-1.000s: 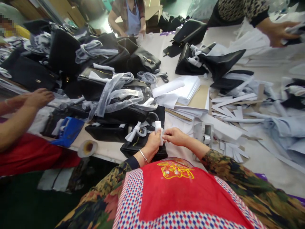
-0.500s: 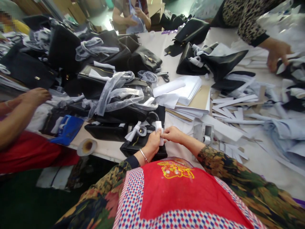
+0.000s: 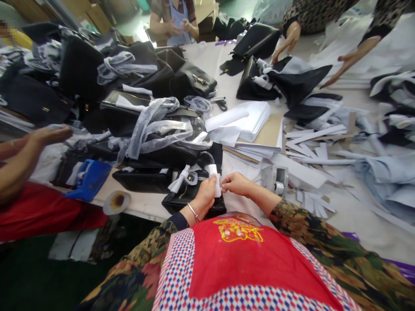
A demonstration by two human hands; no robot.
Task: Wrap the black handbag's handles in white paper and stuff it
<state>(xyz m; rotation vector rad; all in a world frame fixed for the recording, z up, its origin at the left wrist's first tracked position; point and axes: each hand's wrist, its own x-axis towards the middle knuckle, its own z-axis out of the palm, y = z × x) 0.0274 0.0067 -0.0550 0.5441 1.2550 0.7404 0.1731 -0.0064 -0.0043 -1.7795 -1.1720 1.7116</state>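
Left hand [image 3: 205, 194], white wrap [image 3: 218, 186] gripped, black bag [image 3: 179, 200] beneath

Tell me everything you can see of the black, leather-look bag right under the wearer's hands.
The black, leather-look bag lies by the near edge of the pale table, in front of the red apron. A gold-coloured line, perhaps a zip, crosses its surface. A white, bow-shaped wrap sits at its left part. Over its right part, the left hand grips a white strip, hiding some of the bag; the right hand is beside the strip.
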